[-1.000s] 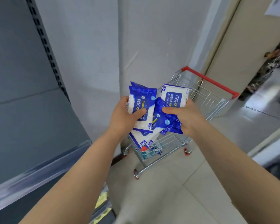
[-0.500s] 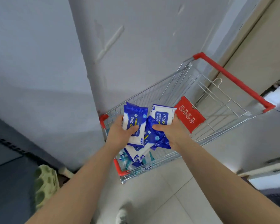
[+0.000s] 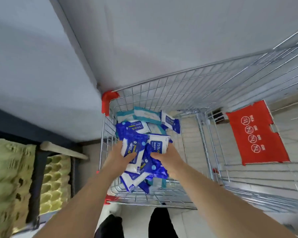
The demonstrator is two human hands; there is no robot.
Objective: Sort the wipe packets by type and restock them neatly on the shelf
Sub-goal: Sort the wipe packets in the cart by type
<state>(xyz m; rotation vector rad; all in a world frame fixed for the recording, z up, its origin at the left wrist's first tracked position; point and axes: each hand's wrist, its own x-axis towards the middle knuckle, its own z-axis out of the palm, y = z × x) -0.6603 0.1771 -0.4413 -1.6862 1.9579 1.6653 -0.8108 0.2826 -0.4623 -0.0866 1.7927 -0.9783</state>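
Stage: judged early | blue wipe packets [image 3: 145, 158] are clutched in curled fingers of left hand [image 3: 116, 158] and right hand [image 3: 169, 160], above wire cart [image 3: 187, 86] | teal packets [image 3: 144, 114] left unsorted inside | no shelf stocking shown

Blue-and-white packets [image 3: 141, 157], teal-and-white packets [image 3: 144, 115], silver cart [image 3: 187, 86], red flap [image 3: 257, 133].

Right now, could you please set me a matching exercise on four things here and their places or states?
1 left hand
2 right hand
3 teal packets
4 red placard

A on the cart's wire flap
B grips the 75% packet
C far end of the cart
D grips a blue packet by the left wall

Pairs: 1-D, 2-B, 3-C, 4-A
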